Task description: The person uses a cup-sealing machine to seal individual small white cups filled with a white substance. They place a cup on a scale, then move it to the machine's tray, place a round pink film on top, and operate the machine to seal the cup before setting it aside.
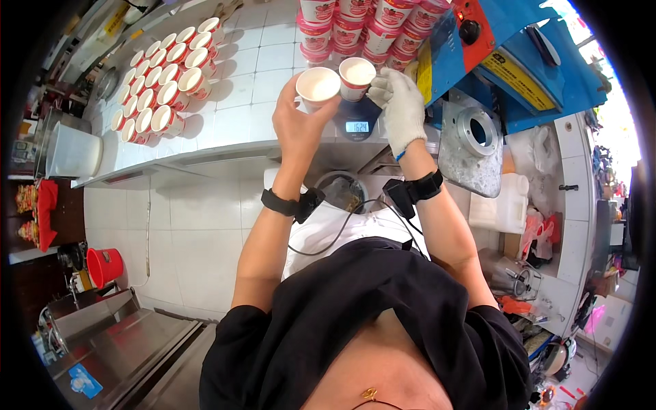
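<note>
My bare left hand is closed around a paper cup filled with something white, its thumb and fingers on opposite sides below the rim. Just right of it, a second filled paper cup stands over a dark digital scale with a lit display. My right hand, in a white knit glove, has its fingertips curled against that cup's right side. How much of the cup's far side the glove wraps is hidden. Both wrists wear black straps with small devices.
Rows of filled cups stand on the white tiled counter at left. Stacked pink-and-white cups rise behind the scale. A blue machine with a metal ring plate is at right. Below the counter edge sits a bin.
</note>
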A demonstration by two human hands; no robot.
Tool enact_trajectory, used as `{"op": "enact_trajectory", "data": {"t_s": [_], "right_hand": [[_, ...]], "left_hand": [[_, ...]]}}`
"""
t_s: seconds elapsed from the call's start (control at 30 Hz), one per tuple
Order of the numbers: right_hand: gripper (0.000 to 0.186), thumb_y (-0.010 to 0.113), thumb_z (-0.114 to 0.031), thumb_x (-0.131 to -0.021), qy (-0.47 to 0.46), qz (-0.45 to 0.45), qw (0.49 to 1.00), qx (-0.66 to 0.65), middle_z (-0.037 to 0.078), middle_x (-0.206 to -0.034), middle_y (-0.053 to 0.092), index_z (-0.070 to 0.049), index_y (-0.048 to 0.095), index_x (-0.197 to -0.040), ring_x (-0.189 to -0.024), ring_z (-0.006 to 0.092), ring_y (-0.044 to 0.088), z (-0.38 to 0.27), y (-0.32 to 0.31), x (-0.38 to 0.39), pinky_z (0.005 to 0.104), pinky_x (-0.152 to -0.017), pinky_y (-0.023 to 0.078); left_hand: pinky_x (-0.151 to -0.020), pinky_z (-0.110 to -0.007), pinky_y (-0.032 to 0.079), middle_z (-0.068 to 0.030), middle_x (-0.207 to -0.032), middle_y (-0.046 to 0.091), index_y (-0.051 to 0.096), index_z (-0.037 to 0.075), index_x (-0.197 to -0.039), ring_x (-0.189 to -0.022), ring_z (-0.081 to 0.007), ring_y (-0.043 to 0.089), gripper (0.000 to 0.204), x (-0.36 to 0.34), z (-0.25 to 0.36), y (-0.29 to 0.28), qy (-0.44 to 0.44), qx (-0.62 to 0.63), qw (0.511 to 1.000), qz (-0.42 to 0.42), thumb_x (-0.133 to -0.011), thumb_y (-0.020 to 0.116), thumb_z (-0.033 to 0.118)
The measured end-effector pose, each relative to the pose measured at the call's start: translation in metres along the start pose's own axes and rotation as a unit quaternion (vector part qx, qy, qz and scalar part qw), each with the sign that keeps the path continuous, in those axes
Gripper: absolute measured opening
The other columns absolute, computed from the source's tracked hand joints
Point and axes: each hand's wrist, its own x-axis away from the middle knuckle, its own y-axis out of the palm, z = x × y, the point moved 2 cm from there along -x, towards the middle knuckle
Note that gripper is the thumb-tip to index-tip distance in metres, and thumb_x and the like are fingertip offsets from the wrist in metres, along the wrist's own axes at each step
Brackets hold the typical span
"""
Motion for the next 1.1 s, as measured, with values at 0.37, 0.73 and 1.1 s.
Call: {"op": "enact_trajectory", "data": {"t_s": [0.37,0.73,1.1], "right_hand": [[0.021,0.063,-0.022,-0.102,0.064,0.019,0.981,-0.182,0.014,-0.092,0.073,-0.004,0.066,-0.112,-0.075,0.0257,0.071,0.005,-0.014,-0.010,0.0429,-0.076,0.062],[0.021,0.064,-0.021,-0.101,0.066,0.018,0.979,-0.190,0.014,-0.090,0.073,-0.003,0.067,-0.111,-0.073,0.0242,0.070,-0.002,-0.013,-0.006,0.0410,-0.073,0.063],[0.022,0.063,-0.020,-0.102,0.048,-0.003,0.983,-0.179,0.014,-0.091,0.074,-0.001,0.067,-0.113,-0.078,0.0247,0.073,-0.009,-0.008,0.000,0.0378,-0.075,0.063]], "left_hand": [[-0.097,-0.039,0.052,-0.0108,-0.119,0.075,0.068,0.003,-0.129,-0.111,-0.0239,0.070,0.067,0.000,0.001,0.001,-0.014,0.014,1.000,0.005,-0.072,0.093,0.025],[-0.097,-0.038,0.053,-0.0107,-0.119,0.076,0.067,0.002,-0.132,-0.111,-0.0229,0.070,0.071,-0.001,-0.002,0.004,0.004,0.004,1.000,-0.002,-0.074,0.095,0.031],[-0.096,-0.037,0.053,-0.0092,-0.119,0.076,0.067,0.003,-0.133,-0.111,-0.0219,0.070,0.072,-0.001,-0.010,0.011,-0.003,0.015,1.000,-0.001,-0.072,0.095,0.030]]}}
